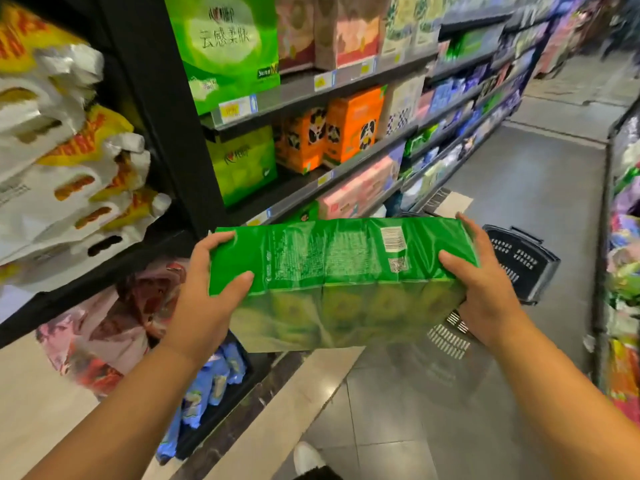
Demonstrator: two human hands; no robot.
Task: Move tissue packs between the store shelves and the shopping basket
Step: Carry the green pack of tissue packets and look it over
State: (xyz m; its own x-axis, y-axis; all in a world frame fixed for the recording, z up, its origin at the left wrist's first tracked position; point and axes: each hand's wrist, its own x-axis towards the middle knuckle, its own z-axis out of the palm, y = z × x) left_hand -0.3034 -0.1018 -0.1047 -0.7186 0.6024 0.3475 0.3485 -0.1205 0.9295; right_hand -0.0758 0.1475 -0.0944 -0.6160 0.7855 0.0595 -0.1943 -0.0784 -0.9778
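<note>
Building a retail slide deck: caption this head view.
Left hand and right hand grip a green tissue pack by its ends, black shopping basket on the floor beyond.

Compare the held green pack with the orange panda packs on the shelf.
The green pack lies lengthwise between the left hand and right hand; the orange panda packs stand upright on the shelf. The green pack shows a barcode and small print; the orange panda packs show panda faces. Both look boxy.

Pretty clearly a supermarket aisle. Long shelves (298,92) crammed with packs (225,46), yellow price tags (232,109) along the edges, plus a black basket (523,261) on the tiled floor (519,188).
</note>
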